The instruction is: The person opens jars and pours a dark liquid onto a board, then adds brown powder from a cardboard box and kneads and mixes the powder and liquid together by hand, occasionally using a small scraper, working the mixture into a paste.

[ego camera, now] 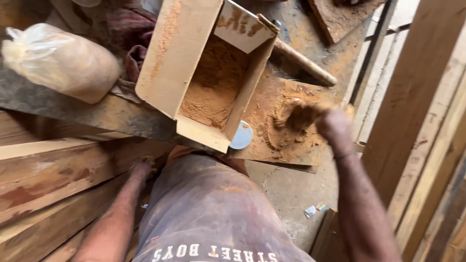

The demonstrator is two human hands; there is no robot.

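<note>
A pale wooden box (170, 53) with an open top lies on a dark board, half full of reddish-brown sawdust (213, 82). To its right, more sawdust is heaped on a flat board (286, 145). My right hand (310, 119), blurred and coated in dust, is down in that heap, fingers curled in the powder; whether it grips any is unclear. My left hand (141, 167) rests on the edge of stacked timber planks (53, 170) below the box, holding nothing I can see.
A clear plastic bag (58, 60) of pale powder lies at the upper left beside a crumpled cloth (128, 34). A round wooden handle (303, 63) lies behind the heap. A light blue disc (241, 136) sits under the box corner. Upright planks (417, 116) stand at the right.
</note>
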